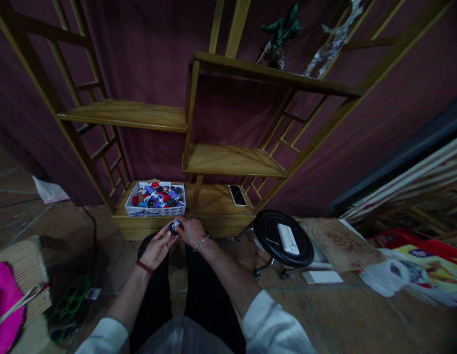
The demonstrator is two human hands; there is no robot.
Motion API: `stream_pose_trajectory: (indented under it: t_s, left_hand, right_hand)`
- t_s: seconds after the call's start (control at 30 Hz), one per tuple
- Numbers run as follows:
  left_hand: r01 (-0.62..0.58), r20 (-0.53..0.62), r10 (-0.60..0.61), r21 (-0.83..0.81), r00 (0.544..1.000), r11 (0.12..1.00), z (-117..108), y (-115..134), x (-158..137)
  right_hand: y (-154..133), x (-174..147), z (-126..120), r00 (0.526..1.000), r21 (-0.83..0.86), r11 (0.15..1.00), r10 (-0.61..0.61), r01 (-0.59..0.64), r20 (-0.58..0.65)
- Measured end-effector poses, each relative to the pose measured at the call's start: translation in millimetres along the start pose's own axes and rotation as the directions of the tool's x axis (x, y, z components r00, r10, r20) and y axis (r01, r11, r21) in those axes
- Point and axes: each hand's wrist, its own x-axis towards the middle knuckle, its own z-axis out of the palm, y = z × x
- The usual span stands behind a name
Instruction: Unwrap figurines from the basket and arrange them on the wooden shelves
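A small figurine (174, 226), dark below and pale on top, sits between my two hands over my knees. My left hand (159, 245) grips its dark end from the left, palm turned up. From the right, the fingertips of my right hand (191, 230) pinch its pale top. Fingers cover part of the figurine, so its details do not show. Just beyond my hands, a white cardboard box (154, 211) full of small red, blue, purple and black figurines rests on the bottom shelf.
A phone (237, 195) lies on the bottom shelf (213, 201). At the right stands a black wheeled stool (265, 236) bearing a white box (288, 239). Plastic bags (386, 273) lie on the floor farther right. A pink item (7, 300) is at the lower left.
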Motion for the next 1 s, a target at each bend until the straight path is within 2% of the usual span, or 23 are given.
stream_pose_trajectory:
  t_s: [0.5, 1.0]
  left_hand:
    - [0.014, -0.015, -0.014, 0.001, 1.0, 1.0, 2, 1, -1]
    - [0.0, 0.001, 0.0, 0.0, 1.0, 1.0, -1, 0, 0]
  right_hand:
    - [-1, 0, 3, 0.993, 0.003, 0.993, 0.121, -0.121, 0.017]
    - [-2, -1, 15, 0.98, 0.068, 0.979, 0.196, -0.193, -0.041]
